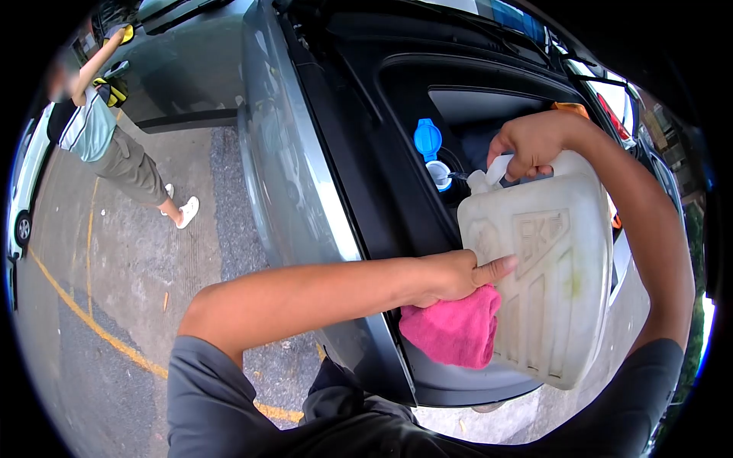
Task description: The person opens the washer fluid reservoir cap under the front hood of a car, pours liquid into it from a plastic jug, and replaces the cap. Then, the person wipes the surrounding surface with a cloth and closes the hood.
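A large translucent white plastic jug (561, 252) is tilted over the car's open front compartment. My right hand (534, 145) is closed around its handle by the neck. A thin clear stream runs from the mouth into a white filler neck (438, 175), whose blue cap (427, 140) stands flipped up. My left hand (450, 275) is closed on a bunched pink cloth (454, 328), with its thumb lying against the jug's side. The cloth hides part of the jug's lower edge, and the jug covers much of the compartment.
Black trim (412, 233) surrounds the filler neck, beside the grey-blue car body (294, 153). On the left a person (114, 145) stands by another dark vehicle (183, 76), one arm raised with a yellow-and-black cloth. Yellow lines (114, 340) mark the pavement.
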{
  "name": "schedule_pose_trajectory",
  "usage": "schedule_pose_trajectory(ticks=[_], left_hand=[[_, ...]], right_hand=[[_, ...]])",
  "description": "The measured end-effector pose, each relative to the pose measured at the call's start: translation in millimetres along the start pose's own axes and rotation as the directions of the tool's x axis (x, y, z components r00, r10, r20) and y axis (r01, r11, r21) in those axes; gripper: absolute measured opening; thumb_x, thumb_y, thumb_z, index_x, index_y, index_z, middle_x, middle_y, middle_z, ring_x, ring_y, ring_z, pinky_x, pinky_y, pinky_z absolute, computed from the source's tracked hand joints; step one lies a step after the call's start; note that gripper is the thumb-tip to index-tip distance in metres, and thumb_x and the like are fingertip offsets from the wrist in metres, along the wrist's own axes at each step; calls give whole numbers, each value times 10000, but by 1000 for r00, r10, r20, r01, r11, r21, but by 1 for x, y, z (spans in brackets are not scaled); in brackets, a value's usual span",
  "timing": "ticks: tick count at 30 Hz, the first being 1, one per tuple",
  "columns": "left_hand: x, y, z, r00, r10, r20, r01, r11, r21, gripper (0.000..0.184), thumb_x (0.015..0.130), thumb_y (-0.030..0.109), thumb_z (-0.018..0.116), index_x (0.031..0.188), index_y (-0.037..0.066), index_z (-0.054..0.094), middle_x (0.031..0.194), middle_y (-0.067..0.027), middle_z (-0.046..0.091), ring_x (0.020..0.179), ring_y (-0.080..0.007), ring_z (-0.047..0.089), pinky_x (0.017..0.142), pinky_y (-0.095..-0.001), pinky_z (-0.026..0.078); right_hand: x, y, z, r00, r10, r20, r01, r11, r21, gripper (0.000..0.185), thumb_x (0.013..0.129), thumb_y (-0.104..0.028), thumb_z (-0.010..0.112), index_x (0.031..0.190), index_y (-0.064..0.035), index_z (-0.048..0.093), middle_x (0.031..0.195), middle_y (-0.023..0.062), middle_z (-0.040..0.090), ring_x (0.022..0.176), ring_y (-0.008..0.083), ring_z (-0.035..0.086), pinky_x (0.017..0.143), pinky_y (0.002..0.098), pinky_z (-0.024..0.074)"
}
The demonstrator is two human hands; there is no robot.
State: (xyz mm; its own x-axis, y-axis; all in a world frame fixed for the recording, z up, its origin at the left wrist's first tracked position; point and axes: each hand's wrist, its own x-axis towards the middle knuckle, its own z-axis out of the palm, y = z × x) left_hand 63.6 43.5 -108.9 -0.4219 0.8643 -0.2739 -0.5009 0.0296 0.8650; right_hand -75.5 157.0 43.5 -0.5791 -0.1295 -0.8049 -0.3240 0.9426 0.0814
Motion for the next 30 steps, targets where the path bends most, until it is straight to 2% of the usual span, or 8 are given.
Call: schedule_pose_trajectory(ticks=[10,13,16,30], left_hand=[[7,-5,-3,1000,3,11,-3,998,-59,886,812,705,466,1298,-37,460,1167,-136,587,1045,-177,562,873,-288,479],[0,5,0,997,-67,31,68,997,-28,864,830,687,459,1307,-33,454,1193,-136,576,1071,-179,551,899,-281,466],[11,-7,-4,1000,-4,11,5,999,-54,860,837,681,453,1306,-39,453,1193,-138,574,1073,-175,548,901,-276,464],[6,-3,-6,1000,-8,-5,8,999,-54,887,804,711,473,1266,-47,484,1122,-140,602,987,-168,586,818,-277,505]], right_hand=[[7,3,-1,1000,14,23,-15,999,37,461,724,-131,638,1168,-27,577,596,21,567,431,97,485,498,256,406],[5,4,-2,999,10,30,-12,998,60,452,725,-130,640,1159,-21,576,605,23,568,437,96,483,499,259,406],[8,4,-3,1000,16,26,-17,999,49,441,724,-136,645,1144,-19,578,610,23,569,445,98,485,502,259,406],[16,3,-4,999,33,40,-35,999,42,416,725,-167,664,1105,-19,581,603,23,573,462,103,495,505,255,405]])
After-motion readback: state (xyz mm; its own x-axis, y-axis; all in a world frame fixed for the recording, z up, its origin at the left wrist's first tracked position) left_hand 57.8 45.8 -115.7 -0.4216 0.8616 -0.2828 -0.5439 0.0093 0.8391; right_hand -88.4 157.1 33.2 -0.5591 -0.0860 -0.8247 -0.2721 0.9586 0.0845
